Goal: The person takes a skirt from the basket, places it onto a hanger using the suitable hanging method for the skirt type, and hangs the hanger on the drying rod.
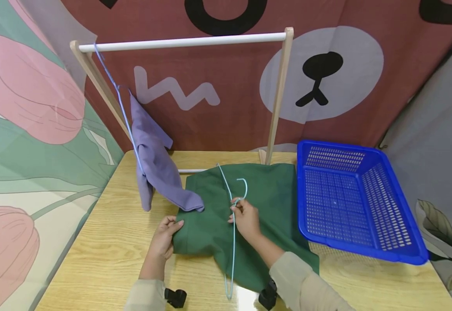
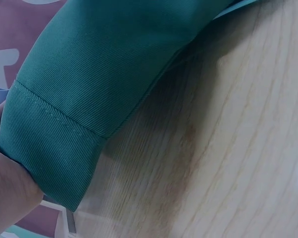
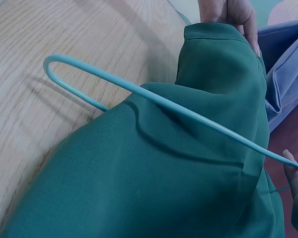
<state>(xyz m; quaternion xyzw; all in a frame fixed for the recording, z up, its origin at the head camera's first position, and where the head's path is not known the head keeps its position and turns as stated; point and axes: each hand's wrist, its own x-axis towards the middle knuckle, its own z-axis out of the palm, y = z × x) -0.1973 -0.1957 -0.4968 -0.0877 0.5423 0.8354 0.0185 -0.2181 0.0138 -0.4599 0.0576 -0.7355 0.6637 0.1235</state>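
A green twill garment (image 1: 266, 190) with a stitched hem lies across the table. My left hand (image 1: 163, 239) grips its hemmed left end, thumb on top; the left wrist view shows that hem (image 2: 54, 134) raised at the hand. Over the middle of the garment, my right hand (image 1: 246, 219) pinches a light blue wire hanger (image 3: 188, 113) just below its hook. One side of the hanger crosses above the cloth. Its other bar goes beneath the garment, mostly hidden, and the looped end sticks out past the near edge.
Behind stands a wooden rack (image 1: 278, 95) with a white rail (image 1: 187, 42). A lavender garment (image 1: 152, 160) hangs from its left end on a blue-violet hanger (image 1: 119, 93), the lower part reaching the green cloth. A blue plastic basket (image 1: 366, 255) sits at the right.
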